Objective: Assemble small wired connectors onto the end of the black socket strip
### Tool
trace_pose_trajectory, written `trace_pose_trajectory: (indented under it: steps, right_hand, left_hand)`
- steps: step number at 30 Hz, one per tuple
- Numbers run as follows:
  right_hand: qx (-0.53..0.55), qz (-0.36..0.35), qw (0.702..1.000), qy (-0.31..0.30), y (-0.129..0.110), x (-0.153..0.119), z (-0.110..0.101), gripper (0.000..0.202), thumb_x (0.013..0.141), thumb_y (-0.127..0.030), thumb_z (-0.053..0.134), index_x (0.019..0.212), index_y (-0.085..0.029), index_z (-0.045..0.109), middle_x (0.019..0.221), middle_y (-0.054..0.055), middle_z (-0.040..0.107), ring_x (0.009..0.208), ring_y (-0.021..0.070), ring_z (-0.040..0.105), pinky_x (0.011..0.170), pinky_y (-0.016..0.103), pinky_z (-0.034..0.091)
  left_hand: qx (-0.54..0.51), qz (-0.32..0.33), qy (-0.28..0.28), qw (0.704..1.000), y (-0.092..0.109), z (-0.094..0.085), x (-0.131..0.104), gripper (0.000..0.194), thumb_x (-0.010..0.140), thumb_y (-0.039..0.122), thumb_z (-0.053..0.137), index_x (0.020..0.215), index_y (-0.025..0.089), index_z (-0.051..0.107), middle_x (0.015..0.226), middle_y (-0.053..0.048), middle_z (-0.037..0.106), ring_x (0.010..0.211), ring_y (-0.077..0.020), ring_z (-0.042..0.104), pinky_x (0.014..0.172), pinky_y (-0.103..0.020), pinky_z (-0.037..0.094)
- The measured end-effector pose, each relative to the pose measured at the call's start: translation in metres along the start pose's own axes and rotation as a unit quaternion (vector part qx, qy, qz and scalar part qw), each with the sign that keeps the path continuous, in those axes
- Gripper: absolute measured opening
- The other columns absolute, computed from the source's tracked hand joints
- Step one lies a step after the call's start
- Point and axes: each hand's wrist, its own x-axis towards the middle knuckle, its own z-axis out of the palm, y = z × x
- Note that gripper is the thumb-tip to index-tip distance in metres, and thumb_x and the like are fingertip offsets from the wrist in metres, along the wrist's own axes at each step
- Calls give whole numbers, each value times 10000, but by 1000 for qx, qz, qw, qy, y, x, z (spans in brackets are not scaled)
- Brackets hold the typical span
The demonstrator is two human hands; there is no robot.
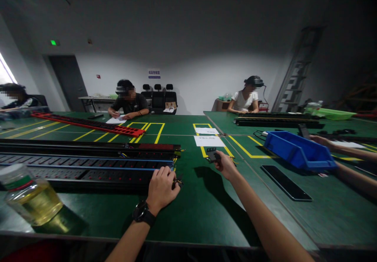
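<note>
Small dark part (212, 155): in the right hand (226, 166), raised over the green table (188, 222), right of the strip ends and near the white papers (209, 141).
Bottle (33, 199): at the near left, white-capped, with yellowish liquid inside, in front of the dark strips (112, 173).
Watch (143, 212): black, round-faced, on the left wrist.
Left hand (162, 186): palm down at the right ends of the dark strips, fingers bent over them; whether the fingertips grip anything cannot be told.
Right hand: thumb and fingers clamped on the lower right side of the Small dark part.
Dark strips: side by side across the left of the table, dotted with red, a blue edge running along one; short wires show at their right ends.
Phone-like slab (285, 182): black, flat on the table, just in front of the blue bin (299, 150).
Blue bin: at the right; another person's hand (322, 141) is beside it, with a dark piece (303, 131) at its far rim.
White papers: flat beyond the right hand, among yellow tape lines.
Red frame (91, 124): long, slanting across the far left.
Long dark bars (278, 120): at the far right, before a seated person in white (244, 99).
Person in black (131, 103): seated across the table, hands at a sheet (115, 120).
Chairs (158, 97): black, by the back wall.
</note>
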Motion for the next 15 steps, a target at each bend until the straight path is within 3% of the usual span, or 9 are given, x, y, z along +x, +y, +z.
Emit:
trace_pose_trajectory:
  steps: [15]
  right_hand:
    - [-8,8,1000,-5,-1,-4,2,250,1030,-288,537,796,-201,532,494,-38,548,362,81,457,326,144,313]
  left_hand:
    - [-2,-1,-1,1000,1,-1,0,70,870,268,632,887,203,652,961,-65,623,955,-258,567,863,-428,424]
